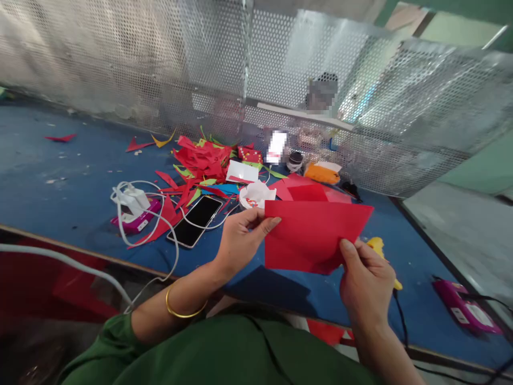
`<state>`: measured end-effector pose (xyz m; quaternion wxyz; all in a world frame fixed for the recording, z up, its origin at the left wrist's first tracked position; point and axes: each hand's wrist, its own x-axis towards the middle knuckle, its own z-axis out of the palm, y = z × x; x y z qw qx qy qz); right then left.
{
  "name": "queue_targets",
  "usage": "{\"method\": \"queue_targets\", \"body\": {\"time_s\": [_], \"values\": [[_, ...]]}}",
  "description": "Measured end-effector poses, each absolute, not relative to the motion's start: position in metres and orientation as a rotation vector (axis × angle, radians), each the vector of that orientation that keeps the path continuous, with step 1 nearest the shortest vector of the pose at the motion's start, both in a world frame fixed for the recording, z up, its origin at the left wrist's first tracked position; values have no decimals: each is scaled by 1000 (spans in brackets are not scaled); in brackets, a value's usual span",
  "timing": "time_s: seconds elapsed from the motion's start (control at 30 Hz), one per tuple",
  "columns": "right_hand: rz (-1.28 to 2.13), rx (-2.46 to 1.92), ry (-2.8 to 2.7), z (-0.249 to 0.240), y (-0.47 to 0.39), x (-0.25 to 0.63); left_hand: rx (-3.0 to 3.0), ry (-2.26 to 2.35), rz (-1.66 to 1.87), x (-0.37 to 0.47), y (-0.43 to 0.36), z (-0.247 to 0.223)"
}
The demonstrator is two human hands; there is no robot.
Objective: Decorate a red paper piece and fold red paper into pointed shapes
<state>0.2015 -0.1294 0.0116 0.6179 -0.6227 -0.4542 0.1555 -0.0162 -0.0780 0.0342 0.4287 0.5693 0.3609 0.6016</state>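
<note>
Blue table [56,187]; left hand [239,239], right hand [368,278] pinch red sheet [310,232].

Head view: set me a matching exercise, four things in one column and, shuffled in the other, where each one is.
1. Red sheet
2. Phone with a dark screen
3. White charger
4. Gold bangle

A. Around the left forearm
B. On top of a purple block
C. Held in the fingers of the left hand and the right hand
D. Lying on the blue table, beside loose paper scraps

Pairs: 1-C, 2-D, 3-B, 4-A
</note>
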Motion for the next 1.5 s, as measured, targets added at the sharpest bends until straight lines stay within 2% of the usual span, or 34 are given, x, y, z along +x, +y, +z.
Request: {"method": "queue_targets", "body": {"time_s": [0.2,0.5,0.73,0.97,1.23,1.4,1.5], "values": [[412,-1316,-1021,22,-127,204,1547,960,1422,-14,-75,43],[366,-1275,-964,27,-122,195,1217,781,1306,2,-72,29],[882,-1236,-1082,21,-127,194,1044,859,1344,5,-67,22],[875,-1262,-987,-3,-127,193,851,901,1142,13,-71,1],[1102,-1164,-845,-4,-122,186,1285,1225,1378,10,-68,-15],[1342,-1180,-923,-6,-126,188,1373,1253,1485,6,-60,-13],[1349,-1163,-911,-11,-128,191,1385,1303,1536,3,-55,-17]]}}
